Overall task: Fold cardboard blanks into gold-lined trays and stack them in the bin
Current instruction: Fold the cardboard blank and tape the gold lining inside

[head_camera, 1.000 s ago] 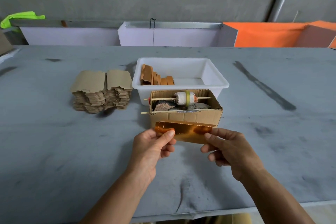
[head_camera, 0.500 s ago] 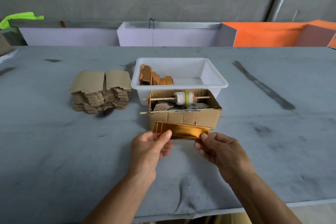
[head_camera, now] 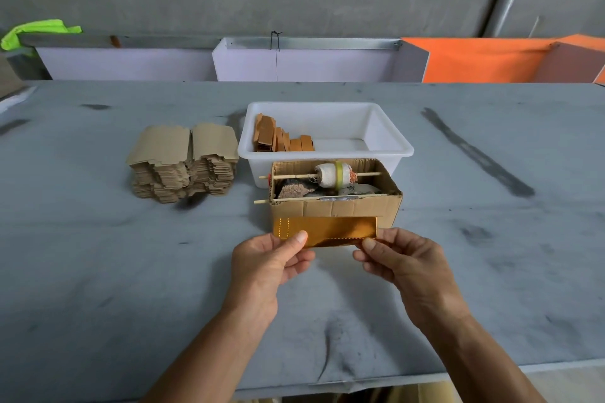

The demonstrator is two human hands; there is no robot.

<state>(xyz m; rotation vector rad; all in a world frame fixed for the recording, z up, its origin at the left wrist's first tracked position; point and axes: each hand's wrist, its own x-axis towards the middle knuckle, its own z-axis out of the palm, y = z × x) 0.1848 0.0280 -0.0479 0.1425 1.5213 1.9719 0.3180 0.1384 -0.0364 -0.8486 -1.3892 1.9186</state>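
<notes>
A gold-lined cardboard blank [head_camera: 330, 231] is held between my two hands just in front of an open cardboard box. My left hand [head_camera: 270, 260] pinches its lower left corner with the thumb on the gold face. At the lower right edge, my right hand [head_camera: 397, 258] pinches it the same way. The gold side faces me and dotted crease lines show near its left end. A stack of brown cardboard blanks [head_camera: 185, 162] lies on the table to the left. The white plastic bin [head_camera: 389, 141] behind the box holds several folded trays [head_camera: 283, 137] leaning at its left end.
The open cardboard box [head_camera: 389, 206] holds a tape roll on a wooden stick [head_camera: 332, 175] and some scraps. The grey table [head_camera: 98, 271] runs to white and orange panels [head_camera: 474, 59] at the back. Its front edge is near my forearms.
The blank has been raised and turned so its gold face stands more upright against the box front. Both hands shifted slightly forward with it.
</notes>
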